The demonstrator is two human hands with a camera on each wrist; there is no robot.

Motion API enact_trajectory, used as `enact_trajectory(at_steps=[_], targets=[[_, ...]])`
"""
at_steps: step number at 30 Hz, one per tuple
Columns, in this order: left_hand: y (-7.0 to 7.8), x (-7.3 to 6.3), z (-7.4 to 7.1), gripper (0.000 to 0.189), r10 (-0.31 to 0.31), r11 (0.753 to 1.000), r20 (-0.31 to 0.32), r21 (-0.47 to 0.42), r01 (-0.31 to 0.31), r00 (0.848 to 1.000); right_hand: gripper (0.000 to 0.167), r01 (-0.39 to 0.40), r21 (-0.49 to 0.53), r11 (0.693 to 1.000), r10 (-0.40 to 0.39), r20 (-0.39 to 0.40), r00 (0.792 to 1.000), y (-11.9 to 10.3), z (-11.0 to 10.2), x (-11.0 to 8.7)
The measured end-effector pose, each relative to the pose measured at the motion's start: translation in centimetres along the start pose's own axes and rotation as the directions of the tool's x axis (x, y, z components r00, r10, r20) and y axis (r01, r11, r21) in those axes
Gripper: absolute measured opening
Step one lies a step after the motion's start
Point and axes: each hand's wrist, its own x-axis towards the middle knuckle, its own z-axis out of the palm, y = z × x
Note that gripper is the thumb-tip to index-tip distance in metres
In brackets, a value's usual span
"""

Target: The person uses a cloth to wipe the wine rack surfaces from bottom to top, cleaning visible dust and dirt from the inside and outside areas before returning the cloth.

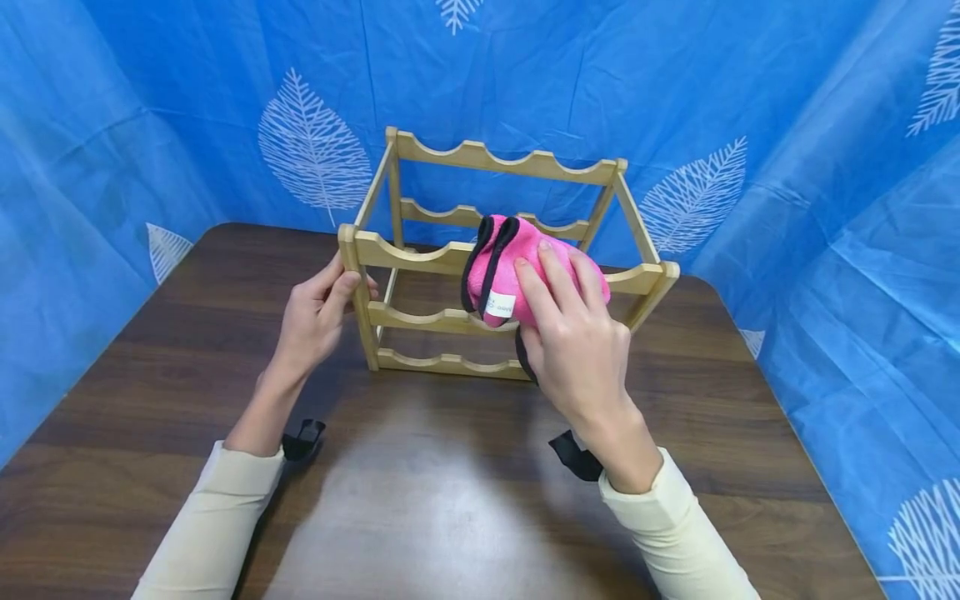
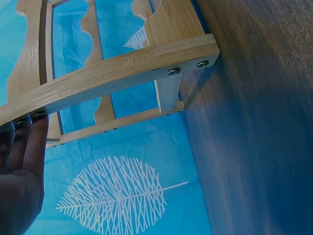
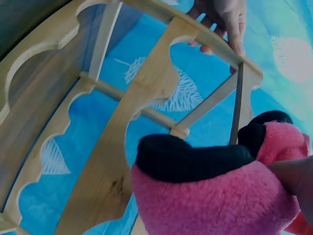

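Note:
A light wooden wine rack [image 1: 420, 257] with scalloped rails stands on the table. My left hand [image 1: 313, 321] grips its front left post near the top, fingers behind and thumb in front. The left wrist view shows those fingers [image 2: 29, 147] against the post [image 2: 112, 73]. In my right hand [image 1: 573, 346] is a bunched pink cloth [image 1: 517, 267] with black edging and a small white label, held against the front top rail. Fuzzy pink fabric [image 3: 215, 196] fills the lower part of the right wrist view, with the thumb [image 3: 288, 176] pressing on it.
The brown wooden table [image 1: 420, 500] extends around the rack. A blue curtain [image 1: 502, 67] with white leaf prints hangs behind it and along both sides. Black straps [image 1: 303, 440] sit at both wrists.

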Motion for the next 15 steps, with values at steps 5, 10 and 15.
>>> enact_trajectory(at_steps=[5, 10, 15], targets=[[0.1, 0.0, -0.1, 0.038, -0.02, 1.0, 0.013, 0.012, 0.02, 1.0, 0.052, 0.0, -0.056, 0.998, 0.003, 0.047, 0.999, -0.8, 0.1, 0.4], [0.2, 0.0, -0.2, 0.038, -0.019, 1.0, 0.014, 0.014, 0.019, 1.0, 0.052, 0.027, -0.117, 0.993, -0.018, 0.079, 0.997, -1.4, 0.3, 0.7], [0.3, 0.1, -0.1, 0.038, -0.025, 1.0, 0.009, 0.017, 0.025, 1.0, 0.051, 0.048, -0.124, 0.991, -0.036, 0.093, 0.995, -1.7, 0.4, 1.0]])
